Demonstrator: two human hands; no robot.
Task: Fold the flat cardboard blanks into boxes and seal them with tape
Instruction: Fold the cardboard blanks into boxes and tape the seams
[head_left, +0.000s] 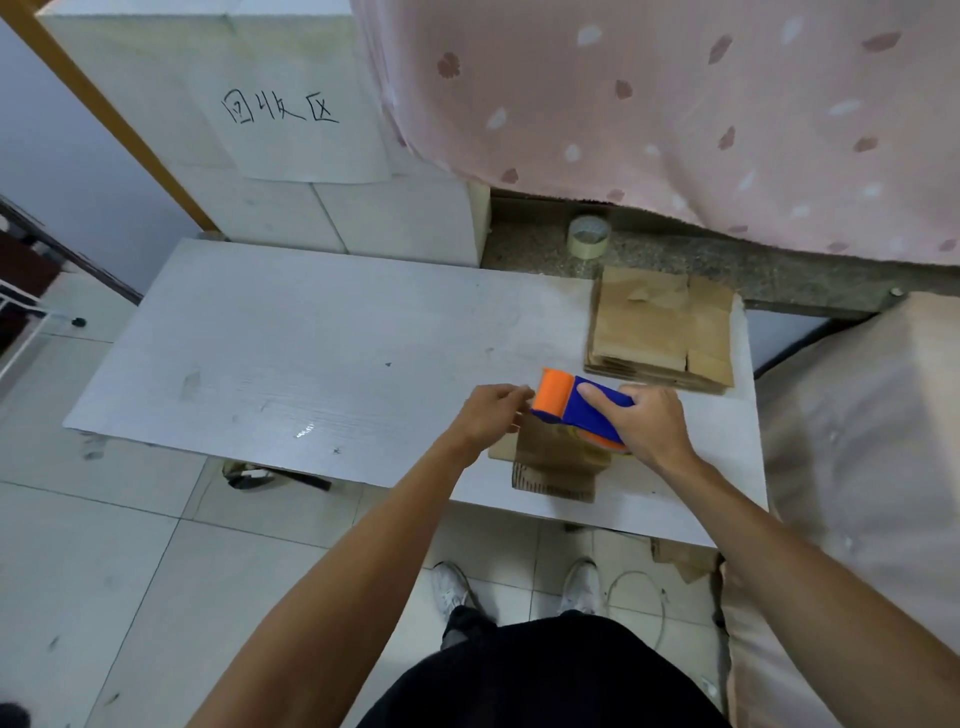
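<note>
Fingers of right hand (652, 423) wrapped round blue-orange tape dispenser (576, 408), holding it on top of the small cardboard box (558, 467) near the front edge of the table (311, 364). Left hand (491, 413) fingers curled right at the dispenser's orange end; can't tell if they pinch anything. Stack of flat blanks (660, 327) lies just behind on the table, spare tape roll (588, 236) on the stone ledge beyond.

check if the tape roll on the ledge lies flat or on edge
Flat: the tape roll shows its core hole facing up.
</note>
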